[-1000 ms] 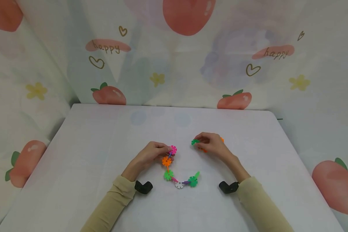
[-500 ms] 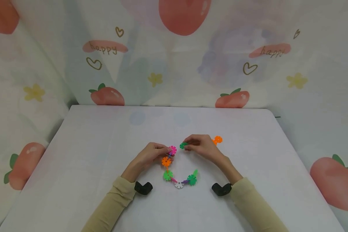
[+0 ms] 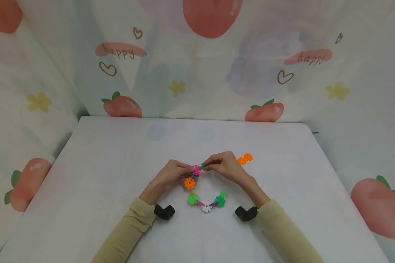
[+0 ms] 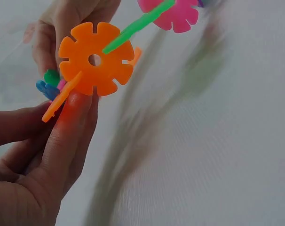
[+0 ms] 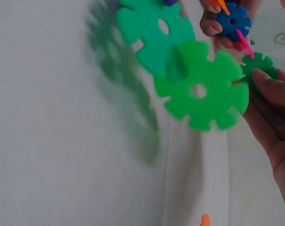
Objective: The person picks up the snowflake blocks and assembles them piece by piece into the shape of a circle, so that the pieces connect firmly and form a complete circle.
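Left hand (image 3: 172,174) is pinching the chain (image 3: 190,183) near its pink disc (image 3: 197,170); right hand (image 3: 225,166) is pinching a green disc (image 5: 258,68) at pink's edge, seating unclear. Looks like we're joining them; next move is calling for lining up, then pressing. Chain is trailing nearside of left grip, orange discs (image 3: 248,157) lying just outside right; no container showing.

Both forearms (image 3: 126,228) angle inward, left hand (image 3: 172,176) and right hand (image 3: 226,166) pinching near each other.
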`<state>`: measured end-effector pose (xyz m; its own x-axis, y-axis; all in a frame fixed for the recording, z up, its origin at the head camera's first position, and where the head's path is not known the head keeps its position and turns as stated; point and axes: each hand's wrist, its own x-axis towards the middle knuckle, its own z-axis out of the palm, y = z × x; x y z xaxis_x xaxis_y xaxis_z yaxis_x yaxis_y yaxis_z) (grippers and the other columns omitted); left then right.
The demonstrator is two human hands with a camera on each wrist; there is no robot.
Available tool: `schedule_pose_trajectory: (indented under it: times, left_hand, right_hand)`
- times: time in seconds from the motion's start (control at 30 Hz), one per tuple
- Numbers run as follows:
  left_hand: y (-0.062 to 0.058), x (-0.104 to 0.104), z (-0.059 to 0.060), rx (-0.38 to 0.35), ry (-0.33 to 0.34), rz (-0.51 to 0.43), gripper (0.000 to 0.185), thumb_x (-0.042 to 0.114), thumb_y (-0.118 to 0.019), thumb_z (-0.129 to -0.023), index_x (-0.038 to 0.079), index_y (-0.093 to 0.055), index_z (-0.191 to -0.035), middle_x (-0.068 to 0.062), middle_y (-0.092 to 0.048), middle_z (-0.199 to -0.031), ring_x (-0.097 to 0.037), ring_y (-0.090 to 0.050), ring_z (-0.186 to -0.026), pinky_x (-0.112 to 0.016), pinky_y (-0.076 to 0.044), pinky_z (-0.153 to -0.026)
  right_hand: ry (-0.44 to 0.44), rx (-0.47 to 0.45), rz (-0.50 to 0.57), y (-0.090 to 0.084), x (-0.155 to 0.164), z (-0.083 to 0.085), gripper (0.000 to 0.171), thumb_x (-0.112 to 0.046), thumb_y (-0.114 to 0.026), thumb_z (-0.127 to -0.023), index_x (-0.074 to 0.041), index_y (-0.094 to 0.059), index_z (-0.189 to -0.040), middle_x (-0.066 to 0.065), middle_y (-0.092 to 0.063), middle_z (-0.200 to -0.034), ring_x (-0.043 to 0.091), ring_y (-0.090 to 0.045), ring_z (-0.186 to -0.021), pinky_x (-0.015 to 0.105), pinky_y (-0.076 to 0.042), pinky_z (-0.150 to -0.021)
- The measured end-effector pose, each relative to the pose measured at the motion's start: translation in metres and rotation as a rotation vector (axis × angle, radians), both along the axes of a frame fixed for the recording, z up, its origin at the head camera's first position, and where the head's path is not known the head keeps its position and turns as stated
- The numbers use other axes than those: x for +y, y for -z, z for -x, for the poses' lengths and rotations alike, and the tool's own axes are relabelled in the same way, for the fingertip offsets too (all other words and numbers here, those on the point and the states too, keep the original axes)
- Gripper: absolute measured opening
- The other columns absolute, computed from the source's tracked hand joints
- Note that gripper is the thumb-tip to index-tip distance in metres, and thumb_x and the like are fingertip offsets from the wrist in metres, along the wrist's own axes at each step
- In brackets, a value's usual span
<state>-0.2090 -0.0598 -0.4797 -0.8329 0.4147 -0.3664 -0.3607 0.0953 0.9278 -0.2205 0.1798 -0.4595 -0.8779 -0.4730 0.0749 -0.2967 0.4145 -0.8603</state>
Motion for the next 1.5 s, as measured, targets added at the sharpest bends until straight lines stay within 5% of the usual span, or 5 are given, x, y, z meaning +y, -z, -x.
schedule_pose_trajectory:
  times: [0.3,0.7,0.93,1.23,1.5]
  left_hand:
    - [-0.002,0.001,0.001,-0.019,-0.013,0.011,0.028,0.015,-0.067,-0.100,-0.007,-0.075,-0.115,-0.018,-0.079,-0.099,-0.018,-0.077,-0.087,-0.027,-0.061,-0.077]
    - [-0.009,0.005,0.007,0.019,0.115,0.051,0.036,0.028,-0.063,-0.103,-0.004,-0.076,-0.113,-0.014,-0.079,-0.103,-0.015,-0.073,-0.087,-0.024,-0.056,-0.072]
    - [-0.009,0.007,0.011,-0.007,0.135,0.002,0.044,0.036,-0.066,-0.102,-0.004,-0.072,-0.119,-0.015,-0.079,-0.102,-0.021,-0.078,-0.089,-0.031,-0.061,-0.088]
    - [-0.003,0.007,0.007,0.005,0.136,-0.040,0.039,0.024,-0.065,-0.103,-0.009,-0.071,-0.121,-0.017,-0.078,-0.102,-0.017,-0.078,-0.081,-0.035,-0.062,-0.088]
    - [0.000,0.004,0.000,0.027,0.092,0.016,0.039,0.028,-0.066,-0.102,-0.008,-0.073,-0.116,-0.016,-0.078,-0.096,-0.018,-0.078,-0.080,-0.032,-0.061,-0.090]
  right_hand:
    - [-0.018,0.056,-0.051,0.000,-0.004,0.002,0.010,-0.003,-0.079,-0.089,-0.009,-0.083,-0.096,0.005,-0.080,-0.091,0.013,-0.077,-0.081,0.023,-0.061,-0.076]
    - [-0.038,-0.097,-0.079,-0.007,0.008,0.013,0.011,-0.006,-0.075,-0.092,-0.004,-0.080,-0.102,0.008,-0.079,-0.094,0.026,-0.076,-0.084,0.025,-0.059,-0.077]
    - [-0.042,-0.141,-0.032,-0.005,0.005,0.016,0.011,-0.006,-0.075,-0.093,-0.004,-0.079,-0.102,0.009,-0.079,-0.096,0.030,-0.076,-0.087,0.033,-0.061,-0.081]
    - [-0.055,-0.050,-0.089,-0.001,-0.002,0.012,0.011,-0.006,-0.074,-0.093,-0.011,-0.080,-0.101,0.003,-0.078,-0.097,0.014,-0.071,-0.084,0.023,-0.057,-0.079]
    - [-0.025,-0.009,-0.169,-0.002,0.011,0.012,0.019,-0.016,-0.074,-0.095,-0.010,-0.078,-0.113,0.001,-0.078,-0.103,0.015,-0.070,-0.087,0.025,-0.057,-0.080]
